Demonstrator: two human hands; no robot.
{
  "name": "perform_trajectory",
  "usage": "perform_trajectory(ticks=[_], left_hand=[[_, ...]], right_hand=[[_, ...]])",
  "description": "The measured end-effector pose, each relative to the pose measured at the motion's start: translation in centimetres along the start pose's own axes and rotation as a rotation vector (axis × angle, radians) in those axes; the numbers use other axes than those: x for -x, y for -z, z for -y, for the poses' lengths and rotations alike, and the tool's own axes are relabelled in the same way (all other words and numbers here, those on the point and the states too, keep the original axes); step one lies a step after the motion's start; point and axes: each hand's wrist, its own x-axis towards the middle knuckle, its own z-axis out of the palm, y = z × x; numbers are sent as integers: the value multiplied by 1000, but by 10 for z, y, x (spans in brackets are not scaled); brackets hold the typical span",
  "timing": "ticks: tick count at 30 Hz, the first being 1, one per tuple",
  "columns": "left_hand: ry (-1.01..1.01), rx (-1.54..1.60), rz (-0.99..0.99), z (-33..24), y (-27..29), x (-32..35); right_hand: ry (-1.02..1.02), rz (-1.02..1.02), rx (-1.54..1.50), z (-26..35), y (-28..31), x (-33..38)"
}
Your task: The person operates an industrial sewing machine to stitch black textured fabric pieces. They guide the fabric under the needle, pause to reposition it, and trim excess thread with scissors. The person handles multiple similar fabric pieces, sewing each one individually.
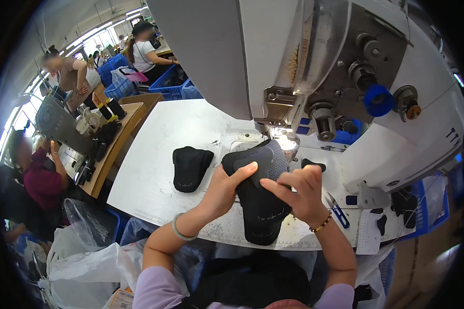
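Observation:
My left hand (pixel 224 188) grips a black padded fabric piece (pixel 258 198) with a grey patterned panel at its far end, thumb on top and fingers hidden beneath. My right hand (pixel 301 193) is at the piece's right side, its fingers curled and thumb at the edge of the grey panel; what the fingers hold, if anything, does not show. The piece is just in front of the sewing machine's needle area (pixel 276 129). Under its near end lies another black piece (pixel 263 232). A similar black piece (pixel 191 169) with light stitch marks lies flat to the left.
The big white sewing machine (pixel 201 51) overhangs the far side of the white table (pixel 139 180). Blue-handled thread snips (pixel 339 213) and a white card (pixel 368 232) lie at the right. White plastic bags (pixel 87 268) hang at the lower left. Other people work at left.

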Motion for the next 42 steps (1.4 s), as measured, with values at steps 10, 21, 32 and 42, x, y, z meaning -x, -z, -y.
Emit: perform_trajectory(ticks=[10,21,32,42], left_hand=[[-118,5,0,-9,-5,-44],[-171,15,68,1,11,-68],[-178,10,82,1,11,-68],[-168,-274,64,-11,4,-52]], right_hand=[[-320,-75,-151,-12,-13,-22],[-270,-37,-37,-20,-29,-1],[-269,11,19,-19,-24,-3],[-253,49,-81,-28,-21,0]])
